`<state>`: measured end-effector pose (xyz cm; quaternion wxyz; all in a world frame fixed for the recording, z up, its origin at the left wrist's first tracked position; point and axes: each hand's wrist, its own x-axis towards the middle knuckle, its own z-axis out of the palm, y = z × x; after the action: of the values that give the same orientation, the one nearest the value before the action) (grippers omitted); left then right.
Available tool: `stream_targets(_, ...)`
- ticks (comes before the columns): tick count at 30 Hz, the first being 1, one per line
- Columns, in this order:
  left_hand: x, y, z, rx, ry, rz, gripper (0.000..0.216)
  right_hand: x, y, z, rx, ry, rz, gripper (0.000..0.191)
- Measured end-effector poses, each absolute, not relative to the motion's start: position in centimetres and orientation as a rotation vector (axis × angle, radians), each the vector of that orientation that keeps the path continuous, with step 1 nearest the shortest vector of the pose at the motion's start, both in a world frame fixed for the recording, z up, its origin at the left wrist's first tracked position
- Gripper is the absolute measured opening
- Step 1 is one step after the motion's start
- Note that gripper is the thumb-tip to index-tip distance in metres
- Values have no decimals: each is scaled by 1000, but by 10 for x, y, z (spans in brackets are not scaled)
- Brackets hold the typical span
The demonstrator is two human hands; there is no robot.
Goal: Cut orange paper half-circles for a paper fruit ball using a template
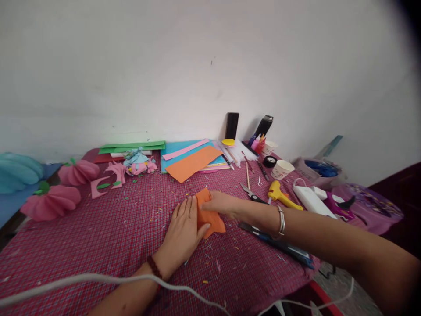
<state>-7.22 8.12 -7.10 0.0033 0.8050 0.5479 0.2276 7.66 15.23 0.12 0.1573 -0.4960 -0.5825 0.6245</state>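
A folded piece of orange paper (210,221) lies on the checked tablecloth, between and partly under my hands. My left hand (184,226) rests flat along its left side, fingers stretched out and the thumb lying over the paper. From the right, my right hand (222,203) reaches across and closes on the upper part of the sheet; some of its fingertips are hidden. Close to my right wrist are scissors (253,194), partly covered by the forearm. A dark, long tool (279,246) lies below that forearm.
A yellow glue gun (279,193), paper cups (282,170) and a white power strip (312,199) stand to the right. Pink paper pumpkins (51,202) sit at left. Coloured sheets (194,163) lie at the back. A white cable (108,277) crosses the front.
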Motion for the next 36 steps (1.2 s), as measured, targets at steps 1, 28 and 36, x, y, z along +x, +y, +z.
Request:
stream_targets(1,-72,81,-70,2508,1710,709,70,79,153,-1,-1453,-1696,1771,13)
stream_targets(28,-95,115,14,2039,1469,948,7,112,155,-15,-629,-1453,1574,37)
stream_targets(36,-74,116,-19,1659,1413,1221,49,100,149,-33,-716,-1294,1536,36)
